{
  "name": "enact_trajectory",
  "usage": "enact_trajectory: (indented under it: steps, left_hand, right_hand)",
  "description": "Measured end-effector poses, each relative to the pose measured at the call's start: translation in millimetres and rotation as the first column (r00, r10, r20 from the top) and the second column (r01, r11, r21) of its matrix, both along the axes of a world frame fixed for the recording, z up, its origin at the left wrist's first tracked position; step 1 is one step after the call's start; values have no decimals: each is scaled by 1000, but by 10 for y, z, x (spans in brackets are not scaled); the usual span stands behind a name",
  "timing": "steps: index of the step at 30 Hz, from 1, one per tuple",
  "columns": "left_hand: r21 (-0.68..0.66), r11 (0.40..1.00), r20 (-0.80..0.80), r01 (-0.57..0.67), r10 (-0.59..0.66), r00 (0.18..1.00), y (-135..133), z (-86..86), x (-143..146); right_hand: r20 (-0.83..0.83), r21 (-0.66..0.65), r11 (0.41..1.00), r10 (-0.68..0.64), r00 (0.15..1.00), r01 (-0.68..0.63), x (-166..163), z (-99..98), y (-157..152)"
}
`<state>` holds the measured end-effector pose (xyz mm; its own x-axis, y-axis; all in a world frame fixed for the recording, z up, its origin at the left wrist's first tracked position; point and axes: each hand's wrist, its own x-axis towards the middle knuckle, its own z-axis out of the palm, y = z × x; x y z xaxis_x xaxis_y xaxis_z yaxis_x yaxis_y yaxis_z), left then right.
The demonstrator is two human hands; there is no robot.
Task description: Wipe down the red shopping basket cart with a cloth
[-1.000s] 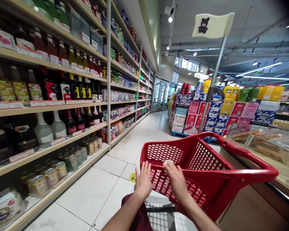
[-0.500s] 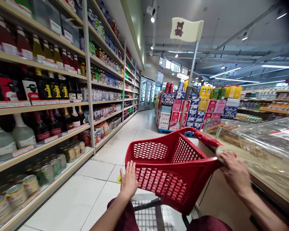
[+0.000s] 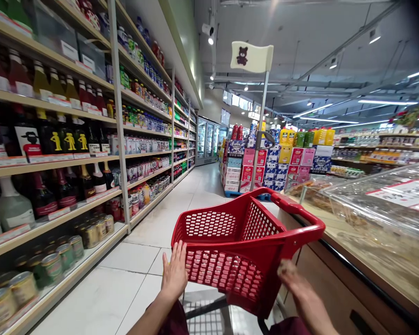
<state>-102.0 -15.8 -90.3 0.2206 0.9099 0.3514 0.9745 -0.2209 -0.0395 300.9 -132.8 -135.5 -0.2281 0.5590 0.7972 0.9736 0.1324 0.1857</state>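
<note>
A red plastic shopping cart [image 3: 226, 274] with a perforated basket stands in front of me, with its red handle [image 3: 312, 223] at the right. My left hand [image 3: 175, 271] lies with straight fingers against the left corner of the basket, holding nothing. Below the handle, my right hand [image 3: 293, 279] is beside the right end of the basket. Motion smears its fingers, so I cannot make out whether they hold anything. A pole rises from the cart and carries a cream flag [image 3: 252, 56] with a brown bear.
Shelves of bottles and cans [image 3: 115, 156] line the left side. A counter with clear plastic covers [image 3: 380, 195] runs close along the cart's right. Stacked boxed drinks [image 3: 251, 170] stand ahead. Pale floor tiles [image 3: 125, 279] stretch between shelves and cart.
My right hand has come off the cart handle and moved down and left to the basket's side. My left hand stays at the basket corner. The view has shifted slightly.
</note>
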Motion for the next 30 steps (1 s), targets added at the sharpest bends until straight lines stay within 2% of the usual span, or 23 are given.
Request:
enact_trajectory:
  steps: [2,3,6,8,13,15,17,19,24,26,28,30]
  left_hand:
    - [-1,1000,0,1,-1,1000,-2,7,8]
    - [1,1000,4,-2,2,1000,-6,10,17]
    - [34,999,19,-6,5,1000,-35,18,68]
    - [58,998,15,17,-18,1000,-59,15,106]
    - [30,997,3,68,-68,998,-69,-41,86]
    - [11,999,16,49,-49,999,-59,-74,34]
    - [-2,1000,35,19,-19,999,-60,-99,-17]
    - [-20,1000,46,8,-7,999,-75,-110,-57]
    - [-80,997,79,-4,11,997,-93,-81,-147]
    - [-98,995,97,-31,41,994,-68,-70,-203]
    - [-122,991,114,-54,68,991,-38,-81,-271]
    - [-147,989,128,-33,52,990,-21,-122,-354]
  right_hand:
    - [-18,-70,996,55,998,-56,-109,-18,-37]
    - [-76,-44,997,56,996,-59,-149,76,-25]
    - [-266,149,989,30,963,10,-205,487,111]
    - [-252,178,984,44,967,1,-264,568,209]
    - [-82,-48,983,172,982,-176,-632,172,234]
    - [-125,-45,979,193,973,-200,-786,207,251]
    - [-200,13,980,196,960,-198,-930,325,328]
    - [-208,42,974,226,952,-222,-1080,342,435]
    - [-105,-83,934,339,935,-347,-1551,-60,614]
    - [-137,-106,912,381,914,-396,-1785,-44,682]
    - [-176,-88,888,433,884,-452,-2037,75,776]
    - [-192,-69,860,485,853,-505,-2283,137,868]
